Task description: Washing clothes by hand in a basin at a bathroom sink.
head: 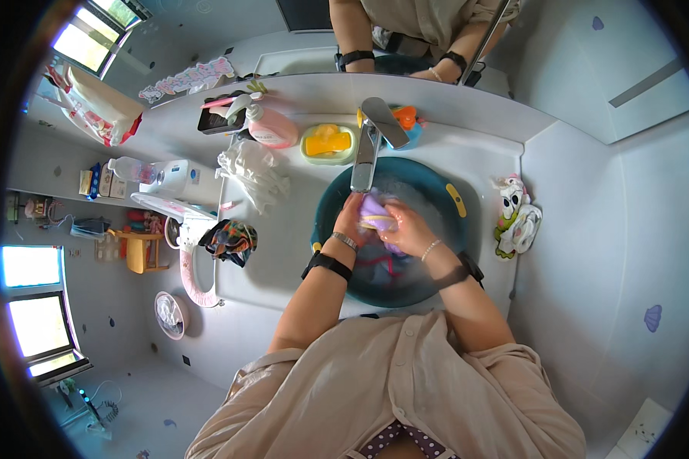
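Observation:
Both hands are over a dark teal plastic basin standing in the white sink. Between them is a bunched lilac cloth with a pale yellow band, wet and shiny. My left hand grips its left side, just below the faucet spout. My right hand has hold of the right side, fingers curled over the cloth. Beneath the hands, cloudy water covers dark fabric with red trim; its shape is blurred. The chrome faucet reaches over the basin's back rim.
Along the sink's back ledge stand a pink pump bottle, a green soap dish with yellow soap, and a blue cup. White cloth and a dark patterned cloth lie at left. A cartoon-patterned cloth lies on the right rim.

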Tool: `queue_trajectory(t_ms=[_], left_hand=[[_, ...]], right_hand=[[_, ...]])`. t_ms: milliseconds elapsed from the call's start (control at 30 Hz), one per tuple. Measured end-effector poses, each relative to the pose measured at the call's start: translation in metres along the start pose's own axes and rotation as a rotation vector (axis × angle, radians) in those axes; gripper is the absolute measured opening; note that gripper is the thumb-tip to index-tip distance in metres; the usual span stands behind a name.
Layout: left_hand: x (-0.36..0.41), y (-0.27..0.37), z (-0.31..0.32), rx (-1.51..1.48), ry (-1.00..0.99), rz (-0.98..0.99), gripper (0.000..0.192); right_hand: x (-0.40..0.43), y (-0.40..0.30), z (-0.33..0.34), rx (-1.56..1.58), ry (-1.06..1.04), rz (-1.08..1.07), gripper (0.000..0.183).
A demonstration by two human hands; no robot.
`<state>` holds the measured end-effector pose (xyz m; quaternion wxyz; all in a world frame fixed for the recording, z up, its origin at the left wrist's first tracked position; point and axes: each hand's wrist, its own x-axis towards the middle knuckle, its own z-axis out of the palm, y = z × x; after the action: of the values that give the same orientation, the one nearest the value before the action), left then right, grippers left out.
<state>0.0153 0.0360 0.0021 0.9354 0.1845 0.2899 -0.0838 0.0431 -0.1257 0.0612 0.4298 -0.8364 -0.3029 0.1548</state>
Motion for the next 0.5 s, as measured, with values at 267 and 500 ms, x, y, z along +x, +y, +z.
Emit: queue_trajectory(t_ms=[267, 500], left_hand=[[-0.033, 0.001, 0.023, 1.664, -0.120, 0.590, 0.074], [-0.029, -0.012, 0.006, 1.739, -0.204, 0.883, 0.079]], right_hand=[[-0.005, -0.048, -0.036, 0.116, 0.060, -0.174, 0.037], [-0.007, -0.059, -0.025, 0.081, 0.089, -0.116, 0.032]])
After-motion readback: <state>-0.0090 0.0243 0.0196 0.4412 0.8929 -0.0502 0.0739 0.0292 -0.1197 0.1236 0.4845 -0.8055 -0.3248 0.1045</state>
